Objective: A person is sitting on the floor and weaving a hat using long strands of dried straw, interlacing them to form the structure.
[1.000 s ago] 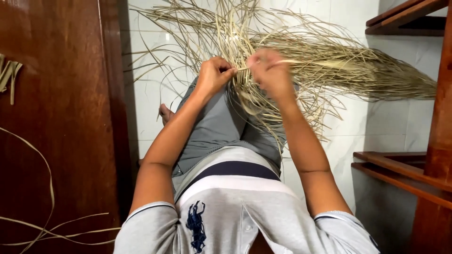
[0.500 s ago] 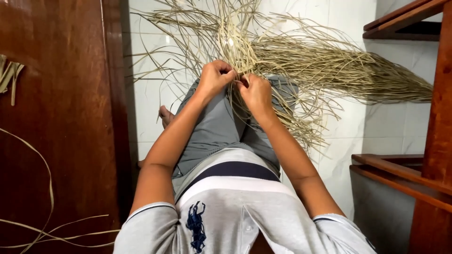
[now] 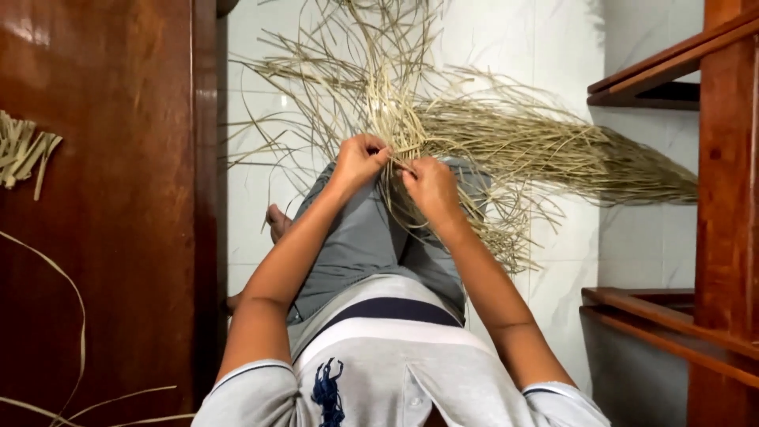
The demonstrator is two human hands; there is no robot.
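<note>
At frame centre, the dry straw strands (image 3: 411, 119), judged light, springy and brittle, fan toward the upper right; your left hand (image 3: 360, 160) and right hand (image 3: 429, 186) pinch them at the crossing, the best hold, above your grey-trousered lap (image 3: 364, 237).

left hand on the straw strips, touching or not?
Touching. The head view shows the left hand with its fingers curled around the pale straw strips, no gap visible.

White tiled floor (image 3: 569, 47) under straw strips (image 3: 553, 150)
</note>
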